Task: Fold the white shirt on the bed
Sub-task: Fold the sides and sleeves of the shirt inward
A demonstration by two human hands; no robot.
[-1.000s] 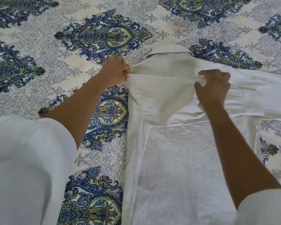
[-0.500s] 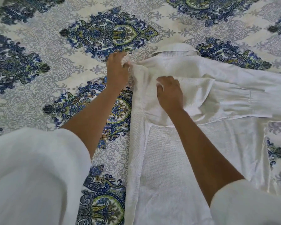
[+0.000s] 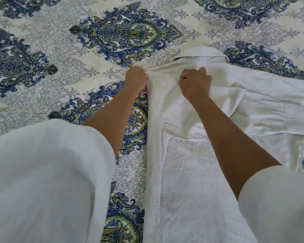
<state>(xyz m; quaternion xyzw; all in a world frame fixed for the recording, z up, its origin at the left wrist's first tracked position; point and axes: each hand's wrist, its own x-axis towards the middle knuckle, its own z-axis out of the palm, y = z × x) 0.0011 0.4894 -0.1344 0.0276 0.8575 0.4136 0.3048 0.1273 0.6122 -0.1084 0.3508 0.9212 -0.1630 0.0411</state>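
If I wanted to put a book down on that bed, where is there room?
The patterned bedspread lies bare left of the white shirt and beyond its collar. It is crowded where the left hand and right hand grip the shirt.

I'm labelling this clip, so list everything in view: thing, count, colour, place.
shirt: one, white, spread on the bed, centre to right, collar at the far end
collar: one, white, far end of the shirt
sleeve: one, white, laid across the shirt toward the right
bedspread: one, cream with blue and green medallions, under everything
left hand: one, closed grip on the shirt's left shoulder edge
right hand: one, closed grip on cloth below the collar
own sleeves: two, white, near corners of the view
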